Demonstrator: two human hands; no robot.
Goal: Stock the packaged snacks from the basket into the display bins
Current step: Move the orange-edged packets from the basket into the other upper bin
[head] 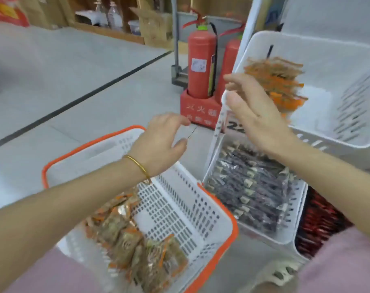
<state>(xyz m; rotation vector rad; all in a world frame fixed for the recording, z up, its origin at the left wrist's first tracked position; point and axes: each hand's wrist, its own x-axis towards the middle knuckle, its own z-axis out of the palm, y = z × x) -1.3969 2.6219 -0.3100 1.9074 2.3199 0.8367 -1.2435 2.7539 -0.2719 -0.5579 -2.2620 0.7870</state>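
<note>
Dropping the orange packets into the upper bin is probably best being done low and flat, so none are spilled over the rim. The right hand is being held raised beside them, fingers straight and released. The left hand is being hovered above the basket, where more packets are lying, its fingers loosely curled and empty.

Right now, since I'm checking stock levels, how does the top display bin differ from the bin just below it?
Fill: the top bin holds only a small bunch of orange packets, with most of its floor bare; the lower bin is packed across with dark purple packets.
Sharpness: the orange packets are motion-blurred; the dark purple packets look sharper and lie in rows.
Both bins are white perforated plastic.
</note>
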